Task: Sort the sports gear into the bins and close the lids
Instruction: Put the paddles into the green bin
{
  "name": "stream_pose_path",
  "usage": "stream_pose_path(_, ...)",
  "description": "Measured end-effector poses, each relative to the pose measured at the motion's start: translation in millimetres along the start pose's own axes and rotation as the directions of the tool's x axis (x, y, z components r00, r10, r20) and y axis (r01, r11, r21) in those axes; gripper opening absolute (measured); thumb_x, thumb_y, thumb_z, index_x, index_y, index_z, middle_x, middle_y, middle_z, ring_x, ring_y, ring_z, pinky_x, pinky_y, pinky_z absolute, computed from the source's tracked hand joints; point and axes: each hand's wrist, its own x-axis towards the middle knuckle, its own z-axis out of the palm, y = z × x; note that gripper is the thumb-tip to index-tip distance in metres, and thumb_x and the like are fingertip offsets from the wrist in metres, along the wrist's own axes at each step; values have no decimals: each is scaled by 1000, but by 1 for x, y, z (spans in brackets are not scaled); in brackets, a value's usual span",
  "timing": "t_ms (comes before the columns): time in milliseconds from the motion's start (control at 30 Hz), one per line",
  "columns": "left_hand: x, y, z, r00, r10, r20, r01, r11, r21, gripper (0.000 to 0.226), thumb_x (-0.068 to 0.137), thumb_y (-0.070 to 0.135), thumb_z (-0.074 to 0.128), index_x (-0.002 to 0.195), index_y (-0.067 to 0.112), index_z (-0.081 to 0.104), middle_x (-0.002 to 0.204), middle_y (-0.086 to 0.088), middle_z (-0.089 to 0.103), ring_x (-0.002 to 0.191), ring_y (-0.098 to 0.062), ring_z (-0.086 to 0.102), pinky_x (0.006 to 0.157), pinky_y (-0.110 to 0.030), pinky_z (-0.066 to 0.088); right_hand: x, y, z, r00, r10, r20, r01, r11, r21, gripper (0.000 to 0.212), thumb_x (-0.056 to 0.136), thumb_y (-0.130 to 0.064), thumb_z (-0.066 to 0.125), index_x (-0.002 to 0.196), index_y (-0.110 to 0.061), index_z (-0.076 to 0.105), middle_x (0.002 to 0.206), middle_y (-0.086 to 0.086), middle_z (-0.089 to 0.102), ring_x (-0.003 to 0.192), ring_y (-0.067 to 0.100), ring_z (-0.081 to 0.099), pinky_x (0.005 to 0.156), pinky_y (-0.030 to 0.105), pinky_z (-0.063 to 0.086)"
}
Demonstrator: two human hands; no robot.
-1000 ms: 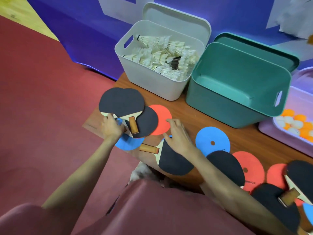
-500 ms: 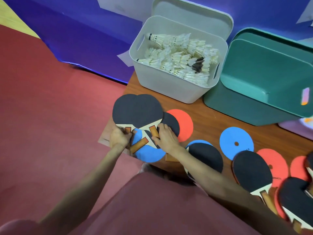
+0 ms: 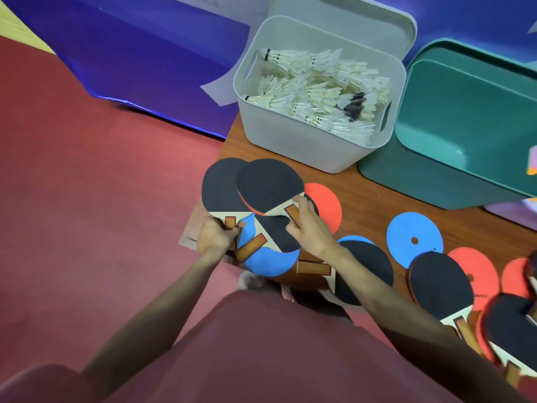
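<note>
Several flat table-tennis paddles lie on the wooden table [image 3: 363, 199]. At its left corner my left hand [image 3: 216, 237] grips the brown handle of a black paddle [image 3: 218, 190]. My right hand [image 3: 309, 225] pinches the handle of a second black paddle [image 3: 267, 183], which overlaps the first. Below them lie a third black paddle [image 3: 279, 234] and a blue one [image 3: 267, 261]. More paddles, black [image 3: 366, 271], blue [image 3: 414, 238] and red [image 3: 325, 205], spread to the right. The teal bin [image 3: 465, 117] stands open with nothing in it.
A white bin [image 3: 290, 146] full of shuttlecocks [image 3: 319, 88] stands behind the paddles, its lid upright behind it. A purple bin's corner shows at the right edge. Red floor lies left of the table, a blue wall behind. My knee is under the table's front edge.
My right hand left the lower paddle and moved left to the handle of the upper black paddle. My left hand kept its grip. The camera view shifted left and closer.
</note>
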Motion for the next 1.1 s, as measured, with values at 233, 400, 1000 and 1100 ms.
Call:
stream_pose_path(233,0,10,-5,998,-39,50,40,999,-24,31,76,36,73,61,12,59,66,-4,62,69,-24,60,62,-29,43,-41,25,-24,986,-56,-157,75,990,118,44,96,-29,50,134,-14,32,135,2,46,115,26,52,82,43,49)
stream_pose_path(400,-13,20,-4,995,-46,87,66,967,-246,24,91,23,55,76,4,58,72,-10,60,50,-20,57,48,-27,48,-72,34,-40,959,-108,-261,154,975,161,45,96,-27,52,135,-17,34,134,0,46,116,17,49,86,35,46)
stream_pose_path(1000,-131,149,24,747,664,25,-652,739,-169,42,90,30,64,66,17,32,60,2,30,56,-15,30,54,-32,28,-130,141,-139,626,85,-775,245,922,299,43,93,-16,56,134,-18,40,125,-7,45,118,9,47,95,35,45)
stream_pose_path(1100,-136,210,32,692,707,143,-664,702,-258,37,88,31,66,65,17,40,52,-1,41,41,-11,36,42,-25,30,-133,161,-166,551,105,-828,244,928,280,42,93,-12,55,133,-9,42,130,4,48,120,6,46,103,29,39)
